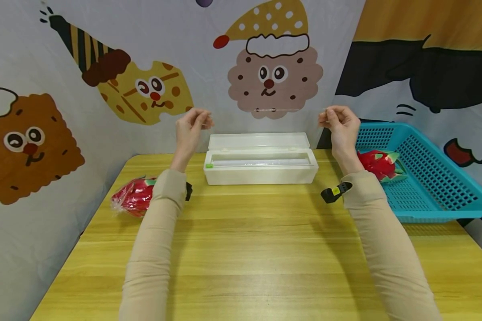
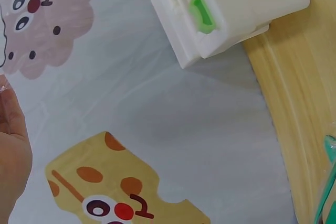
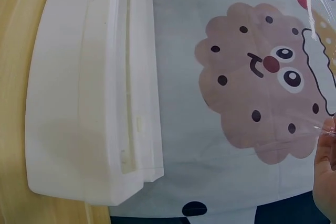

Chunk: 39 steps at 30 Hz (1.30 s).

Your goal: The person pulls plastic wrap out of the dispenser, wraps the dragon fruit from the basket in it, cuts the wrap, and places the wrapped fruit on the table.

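Both hands are raised above and to either side of a white cling film dispenser (image 1: 261,175), whose lid stands up at the back. A clear sheet of cling film (image 1: 277,110) stretches between them, its top edge a faint line. My left hand (image 1: 190,133) pinches one corner between thumb and fingers. The other corner is pinched by my right hand (image 1: 342,136). In the right wrist view, glare shows on the cling film (image 3: 313,19). A green slider (image 2: 202,14) sits at the dispenser's left end. Most of the transparent sheet is hard to make out.
A red dragon fruit (image 1: 134,197) in clear wrap lies on the wooden table (image 1: 257,258), partly behind the left sleeve. Another dragon fruit (image 1: 379,165) is inside a blue plastic basket (image 1: 430,216) on the right. A cartoon-printed cloth (image 1: 209,67) hangs behind the table.
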### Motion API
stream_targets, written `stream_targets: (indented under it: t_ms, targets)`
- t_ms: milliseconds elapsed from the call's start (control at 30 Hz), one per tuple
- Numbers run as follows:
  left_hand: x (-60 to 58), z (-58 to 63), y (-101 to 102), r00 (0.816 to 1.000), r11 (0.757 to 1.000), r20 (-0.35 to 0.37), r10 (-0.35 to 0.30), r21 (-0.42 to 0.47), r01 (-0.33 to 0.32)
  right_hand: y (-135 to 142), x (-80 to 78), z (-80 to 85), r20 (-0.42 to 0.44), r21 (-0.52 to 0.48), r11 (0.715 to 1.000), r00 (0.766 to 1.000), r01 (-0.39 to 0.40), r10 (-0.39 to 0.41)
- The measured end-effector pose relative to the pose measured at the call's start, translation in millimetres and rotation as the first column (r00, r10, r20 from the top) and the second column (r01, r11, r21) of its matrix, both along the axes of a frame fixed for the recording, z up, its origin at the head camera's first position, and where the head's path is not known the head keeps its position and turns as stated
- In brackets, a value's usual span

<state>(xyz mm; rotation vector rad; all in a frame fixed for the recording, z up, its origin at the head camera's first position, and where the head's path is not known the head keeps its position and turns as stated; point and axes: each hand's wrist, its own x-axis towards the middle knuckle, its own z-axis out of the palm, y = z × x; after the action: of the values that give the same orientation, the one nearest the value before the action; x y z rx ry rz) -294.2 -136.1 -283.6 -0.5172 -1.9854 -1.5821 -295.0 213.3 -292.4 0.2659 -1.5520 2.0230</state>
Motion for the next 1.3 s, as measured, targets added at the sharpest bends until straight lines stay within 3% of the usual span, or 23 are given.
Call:
stream_targets:
  t_ms: [167,333,700,1167,1300]
  targets:
    - [-14.5,-7.1,-3.3,0.999,1.0,-0.035,0.014,0.017,-0.013,-0.3,1.5,3.9,-0.007,0.0,1.0,1.0,0.002,-0.002]
    - [-17.4,-6.4,-4.4,0.998,0.999,-0.065,0.012,0.032,-0.01,-0.4,2.9,7.6,0.0,-0.001,1.0,1.0,0.01,-0.01]
    - [7.9,18.6,-0.9,1.0,0.997,-0.007,-0.024,0.07,0.024,-0.9,5.7,16.0,-0.066,-0.006,1.0,0.998,-0.011,0.011]
    - [8.4,28.8,-1.9,0.999,0.995,-0.041,-0.031,0.09,0.035,-1.0,11.4,26.1,-0.094,-0.008,1.0,0.996,-0.01,0.009]
    - [0.1,25.6,-3.8,0.996,0.996,-0.081,-0.023,0.085,0.03,-1.5,13.3,29.5,-0.094,-0.015,1.0,0.996,-0.011,0.01]
